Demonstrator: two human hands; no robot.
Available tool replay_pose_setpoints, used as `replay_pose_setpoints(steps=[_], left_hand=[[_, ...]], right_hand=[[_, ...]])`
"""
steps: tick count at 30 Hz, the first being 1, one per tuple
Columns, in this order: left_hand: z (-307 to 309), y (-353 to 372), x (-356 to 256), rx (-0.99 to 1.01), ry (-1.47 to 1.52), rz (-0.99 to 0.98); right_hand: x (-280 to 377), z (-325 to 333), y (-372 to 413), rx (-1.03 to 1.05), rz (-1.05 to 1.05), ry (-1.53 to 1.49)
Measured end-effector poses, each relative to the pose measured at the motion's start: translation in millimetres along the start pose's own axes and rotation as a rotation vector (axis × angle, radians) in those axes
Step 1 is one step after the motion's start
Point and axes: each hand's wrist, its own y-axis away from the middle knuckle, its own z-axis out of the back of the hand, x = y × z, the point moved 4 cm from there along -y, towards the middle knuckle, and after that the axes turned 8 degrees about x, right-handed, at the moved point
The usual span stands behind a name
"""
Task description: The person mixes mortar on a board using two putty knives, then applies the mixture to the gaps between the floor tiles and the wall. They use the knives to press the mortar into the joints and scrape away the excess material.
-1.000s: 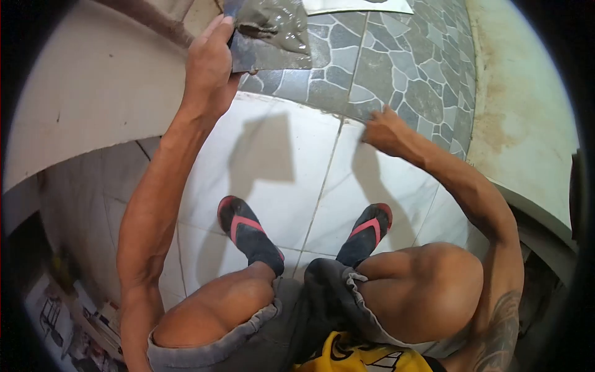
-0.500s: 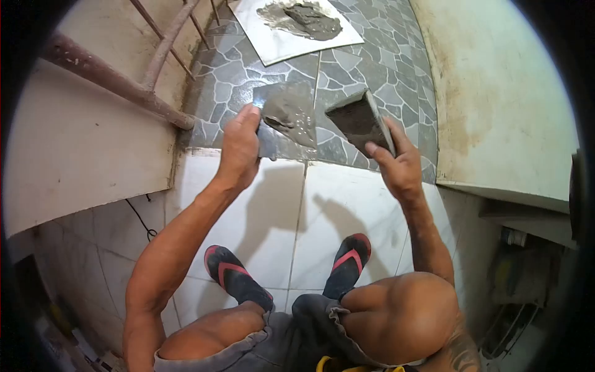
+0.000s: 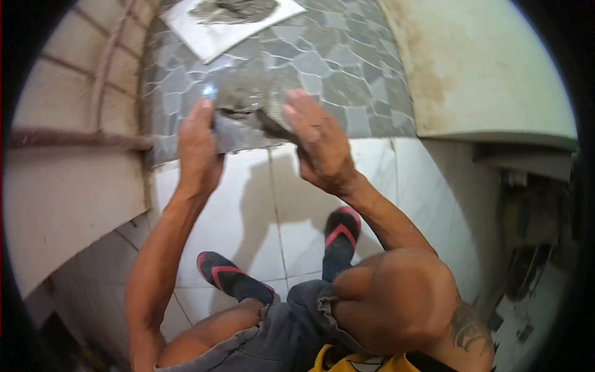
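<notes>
My left hand point(image 3: 201, 146) is closed on the near left edge of a thin, flat grey plate point(image 3: 234, 134). Wet grey mortar point(image 3: 240, 93) is heaped on top of the plate. In my right hand point(image 3: 325, 142) is a flat rectangular tile-like piece point(image 3: 283, 99), tilted, with a fine-textured face toward me. Its lower edge meets the mortar on the plate. My right fingers lie along its right side and the thumb is hidden. Motion blurs the contact edge.
A white tile point(image 3: 211, 46) with more mortar point(image 3: 238, 9) lies ahead on the stone-patterned floor point(image 3: 347, 93). White floor tiles point(image 3: 242, 229) lie under my sandals point(image 3: 232, 276). Walls rise on both sides, with a rusty railing point(image 3: 80, 139) at left.
My right hand has moved left, bringing the tile-like piece from beside the plate to the mortar on it and turning it. The view has shifted somewhat to the right.
</notes>
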Motion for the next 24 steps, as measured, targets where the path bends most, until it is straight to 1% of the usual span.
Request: replay_pose_setpoints(steps=[3, 6, 7, 10, 13, 15, 16, 18, 21, 24], left_hand=[[-6, 8, 3, -0.034, -0.095, 0.096], [2, 13, 13, 0.003, -0.091, 0.135], [3, 11, 14, 0.004, -0.096, 0.134], [-6, 10, 4, -0.032, -0.204, 0.136], [-8, 1, 4, 0.078, -0.308, 0.166], [-12, -8, 8, 0.119, -0.333, 0.216], [-24, -11, 6, 0.138, -0.351, 0.241], [-51, -17, 0, 0.169, -0.390, 0.283], [-69, -44, 13, 0.382, -0.729, 0.178], [-105, -64, 35, 0.503, -0.554, 0.244]], right_hand=[[-5, -3, 28, 0.057, -0.044, 0.047], [-19, 0, 59, 0.245, -0.206, 0.129], [-27, 0, 76, 0.236, -0.275, 0.094], [-46, 14, 125, 0.153, -0.507, -0.145], [-65, 46, 163, 0.158, -0.718, -0.086], [-73, 72, 176, 0.112, -0.802, -0.080], [-75, 84, 180, 0.090, -0.847, -0.085], [-81, 107, 182, 0.081, -0.858, -0.018], [-82, 137, 176, 0.043, -0.888, 0.022], [-83, 153, 161, 0.015, -0.840, 0.035]])
